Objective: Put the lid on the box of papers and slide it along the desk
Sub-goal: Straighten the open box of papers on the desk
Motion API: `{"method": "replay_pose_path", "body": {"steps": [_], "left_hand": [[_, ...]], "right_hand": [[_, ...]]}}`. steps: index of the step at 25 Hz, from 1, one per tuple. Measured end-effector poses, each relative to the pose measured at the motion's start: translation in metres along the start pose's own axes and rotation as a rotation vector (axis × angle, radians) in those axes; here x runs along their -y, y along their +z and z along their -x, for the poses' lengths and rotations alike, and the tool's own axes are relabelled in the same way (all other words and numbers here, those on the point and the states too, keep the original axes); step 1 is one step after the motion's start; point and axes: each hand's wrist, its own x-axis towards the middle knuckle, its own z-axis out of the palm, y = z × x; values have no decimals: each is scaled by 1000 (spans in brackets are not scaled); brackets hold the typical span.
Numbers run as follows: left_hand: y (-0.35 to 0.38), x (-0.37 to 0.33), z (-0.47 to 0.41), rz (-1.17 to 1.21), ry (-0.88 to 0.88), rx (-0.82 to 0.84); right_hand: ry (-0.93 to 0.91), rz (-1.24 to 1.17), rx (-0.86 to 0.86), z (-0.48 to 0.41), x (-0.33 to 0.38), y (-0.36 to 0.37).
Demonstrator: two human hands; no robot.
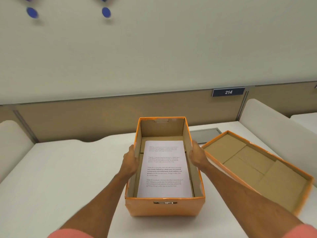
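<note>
Surface [60, 169], white, carries an open orange box [164, 207] at its middle. Right of the box lies its lid [257, 169], inside up, touching the box's right wall. Inside the box rests a stack of printed papers [164, 169]. Both hands grip the box's side walls: left hand [130, 162], right hand [197, 156].

Only thing I can really read is "214" in white on a dark blue plate [228, 92] stuck on the far partition, right side. The top sheet of papers [164, 169] in the box has printed paragraphs, too blurry to read.
</note>
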Motion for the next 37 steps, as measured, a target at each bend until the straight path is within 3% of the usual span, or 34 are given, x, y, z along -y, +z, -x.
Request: {"method": "replay_pose_path", "body": {"steps": [6, 15, 23, 30, 37], "left_hand": [[-11, 9, 79, 13, -69, -25], [-13, 9, 134, 25, -166, -97], [-1, 18, 150, 6, -214, -91], [3, 18, 151, -145, -143, -43], [5, 21, 151, -247, -148, -8]], "right_hand": [[3, -11, 85, 71, -1, -2], [-35, -1, 133, 105, -6, 2], [-30, 31, 171, 107, -25, 11], [-181, 201, 198, 111, -27, 20], [-215, 189, 181, 115, -28, 18]]}}
